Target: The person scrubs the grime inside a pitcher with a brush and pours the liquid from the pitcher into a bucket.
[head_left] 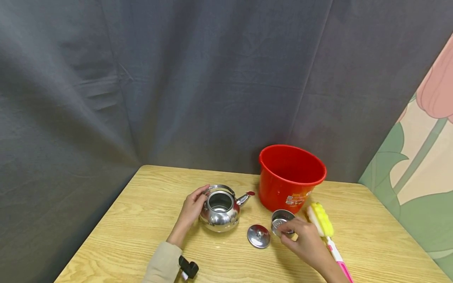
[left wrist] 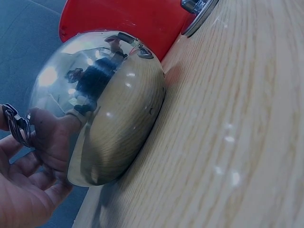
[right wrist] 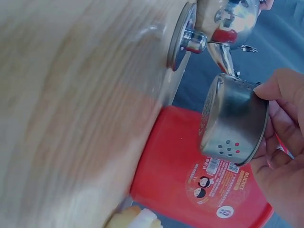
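Note:
A shiny steel kettle (head_left: pixel 220 215) with a lidless round opening stands on the table, its spout pointing right with a red tip. My left hand (head_left: pixel 192 205) holds its left side by the handle's base; in the left wrist view the fingers (left wrist: pixel 35 175) rest against the curved body. My right hand (head_left: pixel 303 239) pinches the rim of a perforated steel strainer basket (right wrist: pixel 232 121) between thumb and fingers. The basket is tilted and off the table in the right wrist view. Between kettle and basket lies the round kettle lid (head_left: pixel 258 236), knob up.
A red bucket (head_left: pixel 286 192) stands behind the strainer basket, near the table's back edge. To the right lies a brush (head_left: pixel 323 220) with a yellow and white sponge head and a pink-white handle. The wooden table (head_left: pixel 141 220) ends at a grey curtain (head_left: pixel 212 86).

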Demonstrator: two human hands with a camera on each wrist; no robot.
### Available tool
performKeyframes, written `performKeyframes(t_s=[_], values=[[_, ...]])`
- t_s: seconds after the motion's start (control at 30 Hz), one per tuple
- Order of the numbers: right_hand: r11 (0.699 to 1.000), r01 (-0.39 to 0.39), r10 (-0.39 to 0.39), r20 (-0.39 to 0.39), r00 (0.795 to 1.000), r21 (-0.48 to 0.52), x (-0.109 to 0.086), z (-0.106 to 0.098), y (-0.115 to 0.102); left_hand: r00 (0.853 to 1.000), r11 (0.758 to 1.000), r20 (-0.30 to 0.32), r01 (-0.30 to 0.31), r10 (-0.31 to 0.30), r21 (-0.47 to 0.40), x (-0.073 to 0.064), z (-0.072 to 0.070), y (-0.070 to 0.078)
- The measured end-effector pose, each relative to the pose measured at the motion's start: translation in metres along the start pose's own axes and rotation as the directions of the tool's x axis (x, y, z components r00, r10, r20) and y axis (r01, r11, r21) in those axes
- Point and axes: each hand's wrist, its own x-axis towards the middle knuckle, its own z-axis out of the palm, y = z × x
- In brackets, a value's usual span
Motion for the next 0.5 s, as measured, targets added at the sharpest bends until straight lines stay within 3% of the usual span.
performKeyframes(t_s=[0.2,0.5], values=[[0.998,-0.061,0.061,0.031,0.998,-0.025,-0.005,-0.001,0.003,1.0,1.0,0.002,0.006,-0.006,0.0,-0.002,-0.001,0.006],[0.991,-0.126,0.128,0.078,0.989,-0.041,-0.012,0.0,0.006,1.0,1.0,0.009,0.006,-0.006,0.014,0.001,-0.001,-0.001]])
